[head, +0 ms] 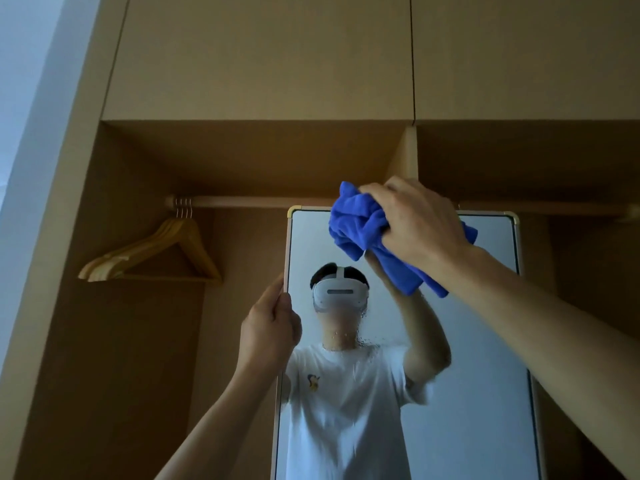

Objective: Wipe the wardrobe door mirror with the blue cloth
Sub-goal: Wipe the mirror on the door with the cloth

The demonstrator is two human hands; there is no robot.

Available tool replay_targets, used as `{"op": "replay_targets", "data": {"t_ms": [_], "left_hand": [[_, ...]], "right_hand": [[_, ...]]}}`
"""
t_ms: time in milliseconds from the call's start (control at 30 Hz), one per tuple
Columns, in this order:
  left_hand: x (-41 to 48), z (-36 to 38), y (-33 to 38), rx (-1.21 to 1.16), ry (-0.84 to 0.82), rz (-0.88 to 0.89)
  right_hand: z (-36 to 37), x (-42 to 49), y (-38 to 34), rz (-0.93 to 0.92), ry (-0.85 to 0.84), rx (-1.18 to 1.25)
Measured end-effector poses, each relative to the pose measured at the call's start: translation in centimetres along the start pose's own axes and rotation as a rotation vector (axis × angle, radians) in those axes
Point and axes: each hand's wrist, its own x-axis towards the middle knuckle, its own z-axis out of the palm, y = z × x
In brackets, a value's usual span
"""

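Note:
A tall mirror (478, 341) in a thin pale frame with gold corners stands upright in front of the open wardrobe. My right hand (419, 220) grips a bunched blue cloth (360, 230) and holds it against the glass near the mirror's top edge. My left hand (270, 323) grips the mirror's left frame edge at about mid height. Water droplets and streaks show on the glass around the middle. The mirror reflects a person in a white shirt wearing a white headset.
Several wooden hangers (156, 258) hang at the left end of a wooden rail (249, 201) behind the mirror. Closed upper cabinet doors (263, 57) sit above. A vertical wardrobe partition (407, 154) rises behind my right hand. A pale wall (24, 98) lies at far left.

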Motion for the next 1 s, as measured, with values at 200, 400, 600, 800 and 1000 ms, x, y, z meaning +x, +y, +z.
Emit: {"op": "replay_targets", "data": {"t_ms": [200,400,600,800,1000], "left_hand": [[-0.7,0.7,0.2,0.06,0.077,0.023],[-0.9,1.4,0.1,0.096,0.141,0.038],[-0.5,1.3,-0.1,0.125,0.132,0.046],[-0.4,1.4,-0.3,0.134,0.139,0.024],[-0.9,1.5,-0.1,0.145,0.158,0.023]], "right_hand": [[0.9,-3.8,-0.3,-0.07,-0.024,0.072],[2.1,-8.2,-0.7,-0.13,-0.106,0.049],[0.8,-6.3,0.7,-0.067,-0.083,0.077],[-1.3,-3.0,3.9,0.008,-0.01,0.001],[-1.0,-3.6,4.6,0.068,-0.033,0.039]]}}
